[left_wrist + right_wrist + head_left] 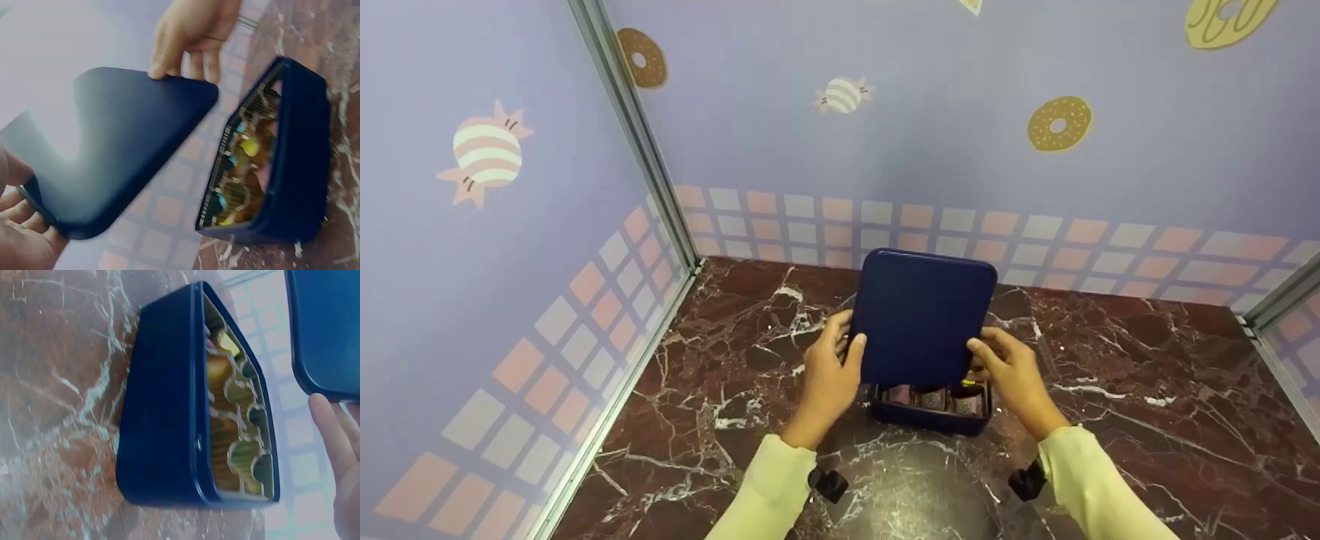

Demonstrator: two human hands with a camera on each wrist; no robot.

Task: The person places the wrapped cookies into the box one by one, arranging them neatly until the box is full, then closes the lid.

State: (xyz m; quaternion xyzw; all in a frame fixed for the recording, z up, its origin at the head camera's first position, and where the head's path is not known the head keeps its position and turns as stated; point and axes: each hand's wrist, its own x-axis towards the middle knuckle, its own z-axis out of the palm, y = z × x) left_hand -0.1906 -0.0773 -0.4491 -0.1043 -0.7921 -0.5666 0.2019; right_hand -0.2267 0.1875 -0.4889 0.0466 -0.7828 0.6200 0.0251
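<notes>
Both hands hold a dark blue rectangular lid [926, 319] tilted up above a matching dark blue box [926, 418]. My left hand [831, 371] pinches the lid's left edge, thumb on the top face. On the right edge, my right hand [1014, 375] does the same. The lid is clear of the box and hides most of its inside in the head view. Wrapped pieces [934, 400] show along the box's near side. In the left wrist view, a yellow piece [249, 147] lies among dividers. Gold-lined compartments [239, 455] appear in the right wrist view.
The box stands on a dark red marbled tabletop [720, 480]. Behind rises a lilac wall [945, 142] with printed sweets and tiles; another printed panel [510, 300] bounds the left side. Metal frame posts [641, 135] mark the corners.
</notes>
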